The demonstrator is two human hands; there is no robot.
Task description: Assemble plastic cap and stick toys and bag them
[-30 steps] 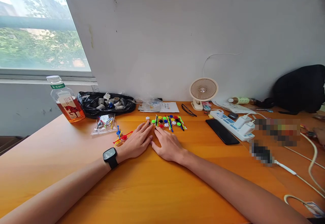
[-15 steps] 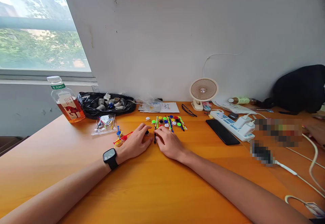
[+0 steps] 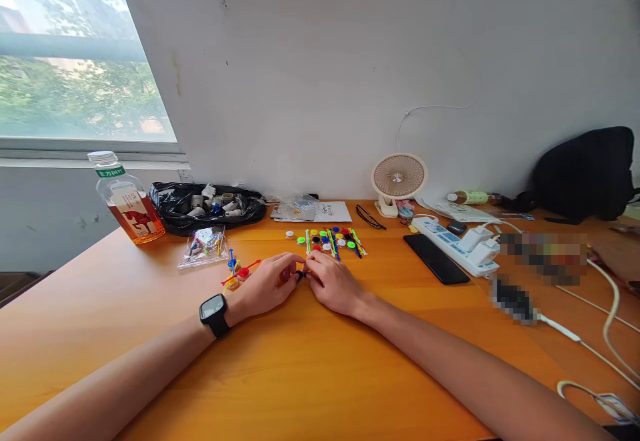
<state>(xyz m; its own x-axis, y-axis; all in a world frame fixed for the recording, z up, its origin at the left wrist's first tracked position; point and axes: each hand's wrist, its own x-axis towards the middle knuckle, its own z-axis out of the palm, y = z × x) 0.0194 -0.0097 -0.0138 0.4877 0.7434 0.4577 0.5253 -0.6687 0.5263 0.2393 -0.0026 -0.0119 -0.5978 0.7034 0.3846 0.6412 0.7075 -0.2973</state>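
Observation:
My left hand (image 3: 265,284), with a black watch on its wrist, and my right hand (image 3: 334,282) rest on the orange table (image 3: 320,361) with fingertips meeting. Together they pinch a small black piece (image 3: 299,275) between them. Just beyond lies a cluster of colourful small discs and thin sticks (image 3: 333,239). To the left of my left hand sits a small assembly of red, blue and yellow sticks and discs (image 3: 237,271).
A tea bottle (image 3: 126,201), a black bag of grey parts (image 3: 210,204) and a clear packet (image 3: 204,244) stand at left. A small fan (image 3: 399,179), glasses, black phone (image 3: 436,259), power strip (image 3: 460,244) and cables lie at right.
Both hands went from lying flat to pulling back slightly and curling; their fingertips picked up a small black piece and now pinch it between them.

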